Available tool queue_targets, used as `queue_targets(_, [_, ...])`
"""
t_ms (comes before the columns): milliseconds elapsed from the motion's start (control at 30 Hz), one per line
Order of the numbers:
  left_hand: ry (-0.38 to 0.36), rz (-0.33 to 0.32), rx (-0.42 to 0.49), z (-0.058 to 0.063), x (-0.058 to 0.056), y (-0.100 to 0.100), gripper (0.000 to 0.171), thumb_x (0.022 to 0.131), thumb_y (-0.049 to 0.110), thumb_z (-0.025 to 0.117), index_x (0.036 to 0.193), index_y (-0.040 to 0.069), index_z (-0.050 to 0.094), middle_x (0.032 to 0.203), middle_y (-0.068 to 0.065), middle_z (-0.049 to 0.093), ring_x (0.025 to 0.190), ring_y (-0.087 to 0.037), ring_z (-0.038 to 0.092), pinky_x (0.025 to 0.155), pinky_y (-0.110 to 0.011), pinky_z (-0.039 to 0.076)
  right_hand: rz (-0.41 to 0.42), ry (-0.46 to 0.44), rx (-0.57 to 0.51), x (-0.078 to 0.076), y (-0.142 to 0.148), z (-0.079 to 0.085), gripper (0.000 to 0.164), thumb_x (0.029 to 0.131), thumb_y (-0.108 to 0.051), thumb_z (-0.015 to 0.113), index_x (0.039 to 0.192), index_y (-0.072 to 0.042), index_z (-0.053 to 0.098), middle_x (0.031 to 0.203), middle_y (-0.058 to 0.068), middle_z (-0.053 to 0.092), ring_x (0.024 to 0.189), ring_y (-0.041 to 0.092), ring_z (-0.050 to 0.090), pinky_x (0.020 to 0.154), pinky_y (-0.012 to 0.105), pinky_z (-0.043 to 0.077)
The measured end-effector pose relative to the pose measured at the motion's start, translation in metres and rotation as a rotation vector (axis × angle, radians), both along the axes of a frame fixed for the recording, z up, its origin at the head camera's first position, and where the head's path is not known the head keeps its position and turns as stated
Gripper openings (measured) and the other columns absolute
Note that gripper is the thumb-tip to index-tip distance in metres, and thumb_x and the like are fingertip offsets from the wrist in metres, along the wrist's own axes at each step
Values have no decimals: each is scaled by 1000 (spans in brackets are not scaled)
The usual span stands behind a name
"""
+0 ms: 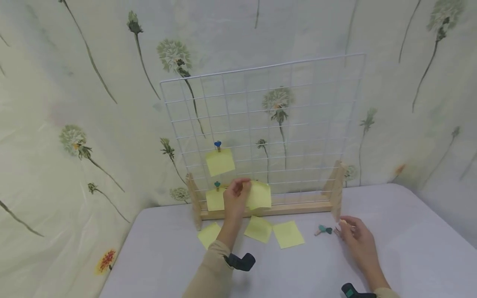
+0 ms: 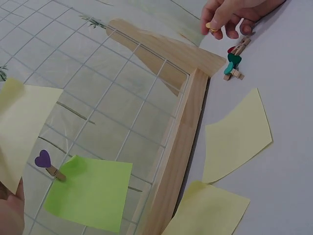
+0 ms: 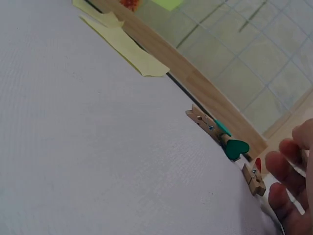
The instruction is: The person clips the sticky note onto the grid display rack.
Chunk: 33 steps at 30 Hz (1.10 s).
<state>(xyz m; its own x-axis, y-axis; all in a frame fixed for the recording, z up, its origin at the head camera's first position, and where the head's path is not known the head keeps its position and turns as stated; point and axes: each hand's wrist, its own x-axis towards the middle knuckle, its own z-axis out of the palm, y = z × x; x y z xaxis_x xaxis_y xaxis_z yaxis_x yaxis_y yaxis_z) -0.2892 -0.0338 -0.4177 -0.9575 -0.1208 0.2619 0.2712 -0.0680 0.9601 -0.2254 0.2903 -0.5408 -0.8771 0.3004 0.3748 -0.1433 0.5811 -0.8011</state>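
My left hand (image 1: 235, 203) pinches a yellow sticky note (image 1: 259, 194) by its upper left edge, in front of the lower part of a white wire grid (image 1: 290, 136). Left of it, one note (image 1: 220, 162) hangs from a blue heart clothespin (image 1: 218, 144), and a lower note (image 1: 214, 200) from a teal one (image 1: 218, 185). By the grid's right foot, my right hand (image 1: 360, 242) pinches a small yellow-topped clothespin (image 2: 212, 27), mostly hidden by the fingers. Right beside those fingers lie small heart clothespins: a teal one (image 3: 208, 122), a green one (image 3: 237, 149) and a red one (image 3: 254, 177).
Three loose yellow notes lie in front of the stand: a left one (image 1: 208, 234) partly behind my left forearm, a middle one (image 1: 258, 229) and a right one (image 1: 288, 234). A wooden base (image 1: 298, 208) holds the grid upright on the white table (image 1: 290, 273), before a flowered curtain (image 1: 112, 165).
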Motion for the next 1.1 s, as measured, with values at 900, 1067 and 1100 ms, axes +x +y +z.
queue_targets(900, [95,68,-2,31,-7,6,21,91,12,62,111,5,62,127,-12,60,130,-22,47,109,-44,35,195,130,-200,2,-32,18,26,95,-13,56,119,-4,56,108,-8,67,99,-7,58,83,5,44])
queue_targets(1067, [109,90,-15,42,0,11,23,89,10,63,112,4,62,114,-12,67,105,-17,62,89,-30,50,129,109,-147,2,-32,20,24,92,-14,61,115,-7,61,98,-18,60,94,-9,53,77,5,45])
queue_targets(1100, [105,95,-14,42,0,12,23,89,11,64,111,4,62,111,-11,69,99,-15,63,83,-26,51,128,97,-136,2,-32,19,24,92,-16,61,115,-7,61,98,-20,60,93,-10,53,76,5,45])
